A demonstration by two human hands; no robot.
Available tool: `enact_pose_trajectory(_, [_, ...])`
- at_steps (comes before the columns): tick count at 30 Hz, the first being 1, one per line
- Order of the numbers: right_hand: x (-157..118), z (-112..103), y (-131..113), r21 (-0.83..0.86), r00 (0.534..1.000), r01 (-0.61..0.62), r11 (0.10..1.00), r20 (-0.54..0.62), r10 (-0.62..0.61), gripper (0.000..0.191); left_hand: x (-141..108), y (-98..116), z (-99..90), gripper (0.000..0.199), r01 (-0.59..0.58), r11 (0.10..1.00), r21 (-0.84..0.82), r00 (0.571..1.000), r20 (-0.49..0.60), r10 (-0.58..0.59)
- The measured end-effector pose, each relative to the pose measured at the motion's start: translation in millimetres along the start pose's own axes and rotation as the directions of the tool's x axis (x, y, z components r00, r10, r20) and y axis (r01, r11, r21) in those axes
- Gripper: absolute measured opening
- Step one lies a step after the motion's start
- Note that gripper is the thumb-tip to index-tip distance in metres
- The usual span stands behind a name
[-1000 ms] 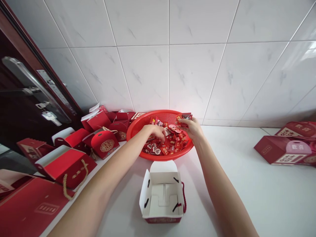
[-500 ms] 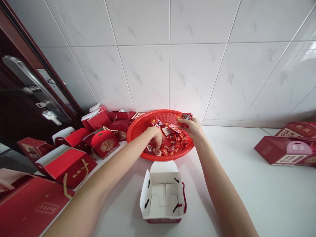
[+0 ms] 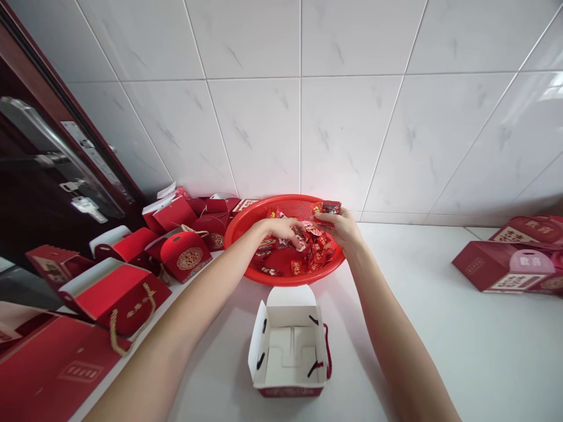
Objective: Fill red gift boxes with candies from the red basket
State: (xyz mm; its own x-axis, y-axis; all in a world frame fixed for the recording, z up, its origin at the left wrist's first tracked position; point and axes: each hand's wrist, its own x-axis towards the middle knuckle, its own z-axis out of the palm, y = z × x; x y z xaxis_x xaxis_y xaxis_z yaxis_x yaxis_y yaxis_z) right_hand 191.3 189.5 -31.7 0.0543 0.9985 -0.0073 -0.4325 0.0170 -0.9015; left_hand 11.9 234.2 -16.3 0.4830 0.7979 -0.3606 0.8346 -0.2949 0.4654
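Observation:
A red plastic basket (image 3: 237, 225) holds many wrapped candies (image 3: 319, 252) in red and white wrappers. My left hand (image 3: 281, 230) reaches into it, fingers bent down and closed on a wrapped candy (image 3: 301, 244) near the middle. Over the basket's right rim, my right hand (image 3: 345, 227) grips a few wrapped candies (image 3: 329, 208) between thumb and fingers. In front of the basket stands an open gift box (image 3: 288, 351), white inside, with its flaps up and a dark red cord handle on the right side. Nothing lies inside the box.
Several red gift boxes (image 3: 187, 255), some with rope handles, crowd the left side of the white tabletop (image 3: 409, 293). More dark red boxes (image 3: 505, 266) sit at the far right. A tiled wall (image 3: 264, 129) rises behind; a door with a handle (image 3: 57, 152) is at the left.
My left hand has moved up and right inside the basket, and bare basket floor now shows where it was. My right hand keeps its candies in nearly the same place.

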Motion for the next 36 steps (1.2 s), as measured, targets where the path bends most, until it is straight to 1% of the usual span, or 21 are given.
enact_pose_trajectory(2, [0.0, -0.2, -0.2, -0.003, 1.0, -0.007, 1.0, 0.005, 0.007, 0.024, -0.7, 0.2, -0.1, 0.051, 0.013, 1.0, -0.01, 0.998, -0.058, -0.014])
enact_pose_trajectory(4, [-0.2, -0.1, -0.7, -0.005, 1.0, -0.017, 1.0, 0.009, 0.017, 0.025, -0.3, -1.8, 0.3, 0.048, 0.029, 1.0, 0.012, 0.996, -0.087, -0.028])
enact_pose_trajectory(8, [-1.1, 0.5, -2.0, -0.001, 1.0, -0.03, 1.0, 0.005, 0.03, 0.026, 2.5, -8.0, -0.9, 0.05, 0.049, 0.996, 0.07, 0.988, -0.15, -0.038])
enact_pose_trajectory(10, [-1.8, 0.6, -2.5, 0.002, 0.999, -0.033, 0.999, 0.001, 0.033, 0.024, 2.7, -6.9, -1.4, 0.047, 0.014, 0.998, 0.058, 0.983, -0.186, -0.003])
enact_pose_trajectory(11, [-2.0, 0.6, -2.6, 0.005, 1.0, -0.032, 0.999, -0.001, 0.032, 0.024, 2.1, -4.3, -0.7, 0.044, -0.033, 0.999, 0.03, 0.984, -0.177, 0.038])
enact_pose_trajectory(13, [-2.4, 0.3, -2.7, 0.012, 1.0, -0.025, 1.0, -0.011, 0.025, 0.023, -0.2, 4.6, 4.0, 0.034, -0.175, 0.983, -0.048, 0.982, -0.086, 0.17])
enact_pose_trajectory(15, [-2.3, 0.1, -2.6, 0.022, 0.999, -0.017, 1.0, -0.027, 0.017, 0.023, -3.0, 16.3, 14.2, 0.031, -0.313, 0.945, -0.097, 0.945, 0.071, 0.321])
enact_pose_trajectory(16, [-2.1, -0.1, -2.5, 0.027, 0.999, -0.014, 1.0, -0.035, 0.014, 0.023, -4.1, 22.1, 20.8, 0.033, -0.363, 0.929, -0.078, 0.918, 0.144, 0.371])
enact_pose_trajectory(18, [-1.6, -0.3, -2.4, 0.032, 0.999, -0.013, 0.999, -0.046, 0.014, 0.024, -5.3, 31.4, 34.6, 0.032, -0.456, 0.889, 0.043, 0.861, 0.275, 0.428])
enact_pose_trajectory(19, [-1.3, -0.4, -2.4, 0.033, 0.999, -0.014, 0.999, -0.049, 0.015, 0.024, -5.2, 34.6, 40.6, 0.03, -0.492, 0.865, 0.104, 0.841, 0.315, 0.44])
enact_pose_trajectory(20, [-1.1, -0.4, -2.4, 0.033, 0.999, -0.015, 0.999, -0.052, 0.016, 0.023, -4.8, 36.8, 45.1, 0.029, -0.509, 0.845, 0.163, 0.834, 0.338, 0.437])
enact_pose_trajectory(21, [-0.9, -0.4, -2.4, 0.033, 0.998, -0.015, 0.999, -0.055, 0.017, 0.023, -4.1, 38.1, 47.9, 0.029, -0.511, 0.833, 0.211, 0.837, 0.343, 0.426])
enact_pose_trajectory(23, [-0.5, -0.1, -2.6, 0.036, 0.998, -0.017, 0.999, -0.066, 0.019, 0.022, -1.9, 37.9, 48.1, 0.029, -0.468, 0.842, 0.268, 0.87, 0.309, 0.384])
enact_pose_trajectory(25, [-0.2, 0.4, -2.7, 0.039, 0.997, -0.016, 0.999, -0.08, 0.019, 0.02, 0.9, 34.3, 42.1, 0.025, -0.358, 0.883, 0.304, 0.929, 0.21, 0.304])
enact_pose_trajectory(27, [-0.1, 0.8, -2.9, 0.041, 0.995, -0.016, 0.999, -0.093, 0.02, 0.02, 3.8, 27.6, 32.5, 0.019, -0.217, 0.92, 0.328, 0.976, 0.063, 0.208])
enact_pose_trajectory(28, [-0.1, 0.9, -3.0, 0.043, 0.995, -0.015, 0.999, -0.098, 0.019, 0.02, 4.9, 23.3, 27.2, 0.02, -0.15, 0.93, 0.335, 0.986, -0.014, 0.164])
enact_pose_trajectory(30, [-0.1, 0.9, -3.1, 0.042, 0.995, -0.013, 0.999, -0.1, 0.017, 0.02, 6.0, 14.5, 17.3, 0.027, -0.062, 0.941, 0.334, 0.985, -0.131, 0.111])
enact_pose_trajectory(32, [-0.3, 0.8, -3.1, 0.04, 0.995, -0.011, 0.999, -0.096, 0.015, 0.02, 5.0, 8.1, 9.3, 0.034, -0.023, 0.948, 0.317, 0.977, -0.194, 0.088])
enact_pose_trajectory(34, [-0.4, 0.7, -2.9, 0.039, 0.996, -0.01, 0.999, -0.092, 0.014, 0.019, 1.8, 6.5, 4.0, 0.031, -0.041, 0.962, 0.271, 0.977, -0.193, 0.096])
enact_pose_trajectory(35, [-0.5, 0.7, -2.8, 0.039, 0.996, -0.009, 0.999, -0.092, 0.013, 0.019, -0.4, 7.7, 2.4, 0.028, -0.076, 0.971, 0.225, 0.983, -0.148, 0.111])
enact_pose_trajectory(36, [-0.4, 0.7, -2.6, 0.039, 0.996, -0.008, 0.999, -0.093, 0.012, 0.02, -2.9, 9.8, 1.5, 0.024, -0.105, 0.98, 0.166, 0.991, -0.064, 0.117])
